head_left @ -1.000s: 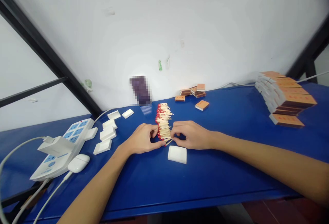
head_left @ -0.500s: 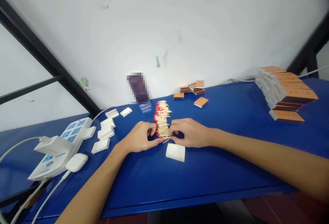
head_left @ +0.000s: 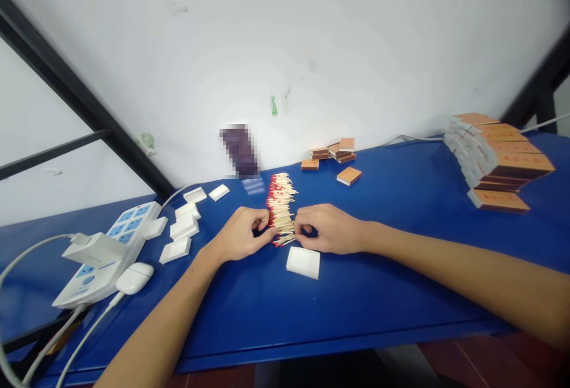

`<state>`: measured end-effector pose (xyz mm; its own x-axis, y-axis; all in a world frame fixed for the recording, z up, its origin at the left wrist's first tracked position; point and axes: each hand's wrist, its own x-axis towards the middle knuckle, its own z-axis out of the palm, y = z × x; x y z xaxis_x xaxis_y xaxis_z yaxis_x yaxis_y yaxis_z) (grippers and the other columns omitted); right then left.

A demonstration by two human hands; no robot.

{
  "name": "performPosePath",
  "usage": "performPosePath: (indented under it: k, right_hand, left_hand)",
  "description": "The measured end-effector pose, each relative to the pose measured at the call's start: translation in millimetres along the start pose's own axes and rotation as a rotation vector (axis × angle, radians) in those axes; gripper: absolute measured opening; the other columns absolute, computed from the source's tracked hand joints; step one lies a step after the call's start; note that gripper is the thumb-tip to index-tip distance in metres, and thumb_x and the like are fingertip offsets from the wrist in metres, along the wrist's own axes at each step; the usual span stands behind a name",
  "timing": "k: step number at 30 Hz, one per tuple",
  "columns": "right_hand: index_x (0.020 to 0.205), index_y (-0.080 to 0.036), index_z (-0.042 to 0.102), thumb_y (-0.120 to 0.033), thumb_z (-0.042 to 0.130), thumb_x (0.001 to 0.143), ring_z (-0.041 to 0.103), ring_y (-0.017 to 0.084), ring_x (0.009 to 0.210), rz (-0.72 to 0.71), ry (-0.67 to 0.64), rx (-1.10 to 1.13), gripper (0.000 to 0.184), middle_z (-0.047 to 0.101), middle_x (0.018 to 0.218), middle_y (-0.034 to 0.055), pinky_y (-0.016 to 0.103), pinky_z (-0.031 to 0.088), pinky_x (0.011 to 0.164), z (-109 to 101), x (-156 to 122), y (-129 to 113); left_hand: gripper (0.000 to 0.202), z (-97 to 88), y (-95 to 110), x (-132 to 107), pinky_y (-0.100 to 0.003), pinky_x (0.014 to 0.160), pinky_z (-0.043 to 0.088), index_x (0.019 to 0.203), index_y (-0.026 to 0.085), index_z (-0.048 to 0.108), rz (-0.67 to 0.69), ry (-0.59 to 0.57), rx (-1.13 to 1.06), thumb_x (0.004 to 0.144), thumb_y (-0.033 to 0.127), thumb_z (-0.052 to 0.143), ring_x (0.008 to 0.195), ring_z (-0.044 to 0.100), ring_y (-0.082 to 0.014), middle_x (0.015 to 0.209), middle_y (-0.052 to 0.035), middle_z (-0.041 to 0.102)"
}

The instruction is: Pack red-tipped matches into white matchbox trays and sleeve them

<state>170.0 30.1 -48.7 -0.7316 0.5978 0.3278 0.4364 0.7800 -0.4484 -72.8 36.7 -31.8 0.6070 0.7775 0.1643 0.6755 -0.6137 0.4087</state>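
A long pile of red-tipped matches (head_left: 280,201) lies on the blue table (head_left: 378,293). My left hand (head_left: 243,239) pinches the near end of the pile from the left, fingers curled. From the right side, my right hand (head_left: 327,229) pinches the same end with curled fingers. A white inner matchbox tray (head_left: 303,262) lies just in front of both hands, touching neither.
Several white trays (head_left: 180,231) lie to the left beside a white power strip (head_left: 104,251) with a plug, cables and an earbud case (head_left: 134,277). Orange matchbox sleeves (head_left: 336,158) sit at the back, a tall stack (head_left: 496,159) at far right. A wall stands behind.
Both hands have stayed at the near end of the pile; the loose matches sticking out there have been drawn in closer. The view shifted slightly.
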Motion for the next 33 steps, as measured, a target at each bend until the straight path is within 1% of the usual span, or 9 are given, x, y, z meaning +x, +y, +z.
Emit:
performPosePath:
  k: [4, 10, 13, 16, 18, 23, 28, 30, 33]
  right_hand:
    - [0.074, -0.018, 0.061, -0.013, 0.06, 0.079, 0.049, 0.01, 0.063, -0.012, -0.008, 0.019, 0.007, 0.059, 0.073, -0.0016, 0.024, 0.034, 0.062, 0.5, -0.5, 0.8]
    - [0.076, -0.018, 0.06, -0.015, 0.058, 0.083, 0.047, 0.01, 0.062, -0.008, 0.022, 0.02, 0.008, 0.056, 0.071, -0.0027, 0.023, 0.033, 0.061, 0.9, -0.1, 0.6]
    - [0.075, -0.017, 0.058, -0.018, 0.056, 0.087, 0.044, 0.01, 0.061, 0.006, 0.039, -0.006, 0.012, 0.054, 0.069, -0.0027, 0.024, 0.032, 0.061, 1.1, 0.3, -0.1]
    - [0.078, -0.017, 0.06, -0.018, 0.056, 0.087, 0.043, 0.01, 0.06, 0.024, 0.039, -0.003, 0.01, 0.054, 0.068, -0.003, 0.024, 0.031, 0.061, 1.1, 0.5, -0.9]
    - [0.081, -0.018, 0.062, -0.017, 0.057, 0.087, 0.043, 0.01, 0.059, 0.038, 0.041, -0.005, 0.008, 0.054, 0.067, -0.0033, 0.024, 0.03, 0.06, 1.0, 0.5, -1.3]
    - [0.083, -0.018, 0.061, -0.019, 0.056, 0.087, 0.044, 0.01, 0.059, 0.039, 0.032, -0.025, 0.007, 0.052, 0.066, -0.0039, 0.023, 0.029, 0.058, 1.3, -0.7, -0.6]
    - [0.079, -0.018, 0.058, -0.017, 0.055, 0.086, 0.042, 0.009, 0.059, -0.031, 0.027, -0.01, 0.009, 0.049, 0.066, -0.0044, 0.023, 0.03, 0.059, 1.5, -2.4, 1.0]
    - [0.079, -0.018, 0.059, -0.017, 0.055, 0.086, 0.042, 0.009, 0.058, -0.047, 0.021, -0.002, 0.009, 0.049, 0.066, -0.0043, 0.023, 0.03, 0.059, 1.2, -2.6, 1.0]
    - [0.087, -0.018, 0.063, -0.019, 0.055, 0.087, 0.042, 0.009, 0.058, -0.051, 0.023, 0.002, 0.008, 0.051, 0.067, -0.004, 0.023, 0.03, 0.058, 0.6, -2.5, 0.8]
  left_hand:
    - [0.029, -1.3, 1.9, -0.2, -0.024, 0.052, 0.025, 0.065, 0.018, 0.045, 0.029, 0.064, 0.048, 0.09, 0.03, 0.051, 0.049, 0.03, -0.0082, 0.054, 0.0066, 0.035]
    - [0.022, 0.3, 5.0, -0.4, -0.024, 0.056, 0.03, 0.076, 0.016, 0.057, 0.082, 0.296, 0.089, 0.093, 0.028, 0.05, 0.051, 0.038, -0.0089, 0.055, 0.0056, 0.04]
    - [0.018, 3.6, 5.9, 0.1, -0.023, 0.057, 0.034, 0.088, 0.017, 0.062, 0.089, 0.25, 0.005, 0.095, 0.027, 0.049, 0.052, 0.042, -0.0094, 0.059, 0.0043, 0.05]
    - [0.02, 6.6, 7.7, 0.5, -0.023, 0.06, 0.039, 0.097, 0.018, 0.066, 0.129, 0.164, -0.1, 0.097, 0.027, 0.048, 0.061, 0.052, -0.0106, 0.078, -0.0013, 0.067]
    - [0.02, 7.3, 9.3, -0.2, -0.023, 0.061, 0.04, 0.099, 0.018, 0.068, 0.163, 0.149, -0.127, 0.096, 0.027, 0.05, 0.063, 0.054, -0.0111, 0.085, -0.0026, 0.069]
    - [0.02, 3.0, 10.1, -3.3, -0.025, 0.062, 0.037, 0.088, 0.016, 0.065, 0.215, 0.19, 0.006, 0.095, 0.024, 0.049, 0.061, 0.049, -0.0111, 0.073, -0.0008, 0.063]
    - [0.029, 1.2, 5.6, -0.5, -0.026, 0.056, 0.028, 0.065, 0.016, 0.051, 0.111, 0.183, 0.119, 0.093, 0.025, 0.047, 0.052, 0.039, -0.0095, 0.056, 0.0038, 0.043]
    - [0.033, 3.7, 4.7, 2.0, -0.026, 0.057, 0.027, 0.062, 0.017, 0.044, 0.071, 0.183, 0.091, 0.093, 0.026, 0.046, 0.052, 0.036, -0.0092, 0.055, 0.0044, 0.04]
    - [0.039, 9.9, 5.0, 4.7, -0.026, 0.057, 0.027, 0.06, 0.017, 0.034, -0.007, 0.258, -0.063, 0.096, 0.031, 0.043, 0.054, 0.032, -0.0093, 0.057, 0.0046, 0.035]
